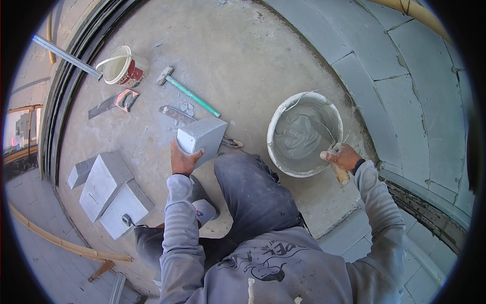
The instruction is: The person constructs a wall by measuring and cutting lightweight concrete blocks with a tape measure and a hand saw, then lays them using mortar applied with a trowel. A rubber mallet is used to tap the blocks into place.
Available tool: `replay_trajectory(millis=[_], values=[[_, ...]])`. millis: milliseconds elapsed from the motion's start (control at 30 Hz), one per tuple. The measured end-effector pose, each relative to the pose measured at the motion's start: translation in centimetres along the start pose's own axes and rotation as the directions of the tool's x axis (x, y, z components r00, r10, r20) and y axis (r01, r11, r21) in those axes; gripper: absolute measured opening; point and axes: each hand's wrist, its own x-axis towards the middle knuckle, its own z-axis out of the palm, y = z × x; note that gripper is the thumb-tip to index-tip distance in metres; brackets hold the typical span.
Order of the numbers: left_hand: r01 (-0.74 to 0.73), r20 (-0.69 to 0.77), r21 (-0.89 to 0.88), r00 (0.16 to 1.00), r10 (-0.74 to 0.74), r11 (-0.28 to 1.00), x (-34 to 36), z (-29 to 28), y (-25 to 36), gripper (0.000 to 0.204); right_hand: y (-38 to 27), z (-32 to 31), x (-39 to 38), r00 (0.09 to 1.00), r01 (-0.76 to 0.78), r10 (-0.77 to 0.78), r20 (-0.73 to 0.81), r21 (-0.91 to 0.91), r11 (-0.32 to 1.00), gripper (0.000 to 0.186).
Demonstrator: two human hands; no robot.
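My left hand [184,159] grips the near end of a pale grey lightweight concrete block [202,137], thumb on one side, just beyond my knee. My right hand [345,157] is closed around a trowel's wooden handle [341,176] at the right rim of a white bucket [272,139]. Thick grey mortar [302,133] lies inside the bucket. The trowel's blade is hard to make out against the mortar. Past the held block, a flat metal blade [176,113] rests on the floor among grey crumbs, partly covered by the block.
A green-handled hammer [195,97], a handsaw [105,105] and a small white pail [117,70] are farther off on the concrete floor [223,45]. Several cut blocks [104,185] lie at left, a tape measure [127,219] on one. A block wall [405,101] borders the right side.
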Motion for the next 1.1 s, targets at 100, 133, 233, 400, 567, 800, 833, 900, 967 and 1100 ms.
replay_trajectory(millis=[100,133,233,400,567,800,833,900,967,1100], values=[[-0.026,0.008,0.044,1.000,0.025,0.999,-0.3,0.0,-0.5,0.097,-0.4,0.3,0.9,0.991,0.092,-0.096,-0.098,-0.040,0.995,0.052],[-0.028,-0.023,0.061,0.999,0.029,0.998,-0.4,0.0,-0.6,0.094,-0.9,0.3,1.7,0.986,-0.021,-0.019,-0.168,-0.235,0.972,0.044],[0.020,-0.033,0.093,0.999,-0.017,0.995,-0.6,0.2,-0.1,0.088,-3.0,0.4,1.7,0.957,-0.195,0.058,-0.285,-0.480,0.855,0.031],[-0.015,-0.106,0.014,0.994,0.017,1.000,-1.5,0.4,-1.0,0.078,-3.4,4.0,4.2,0.937,-0.140,-0.055,-0.345,-0.514,0.846,0.029],[-0.036,-0.115,0.020,0.993,0.038,0.999,-1.7,1.2,-0.9,0.075,-3.3,5.7,6.8,0.993,-0.097,0.068,-0.093,-0.352,0.931,0.031],[0.065,-0.188,-0.273,0.975,-0.120,0.960,-1.8,-1.0,-1.5,0.077,-3.5,9.5,5.3,0.903,-0.372,0.112,0.415,0.624,0.687,0.025],[0.052,-0.217,-0.305,0.968,-0.123,0.951,-1.9,-1.3,-1.0,0.079,-3.0,10.1,4.3,0.904,-0.372,0.112,0.413,0.628,0.684,0.025],[0.024,-0.234,-0.346,0.966,-0.111,0.938,-1.8,-2.6,0.3,0.082,-2.5,10.8,2.7,0.917,-0.368,0.045,0.397,0.796,0.479,0.023],[-0.037,-0.217,-0.407,0.975,-0.057,0.913,-1.8,-4.1,2.0,0.083,-1.9,10.6,0.7,0.928,-0.336,-0.010,0.373,0.847,0.413,0.023],[-0.083,-0.200,-0.465,0.980,-0.014,0.881,-2.0,-6.3,5.7,0.086,0.2,11.5,-1.9,0.968,-0.182,-0.105,0.228,0.924,0.336,0.022]])
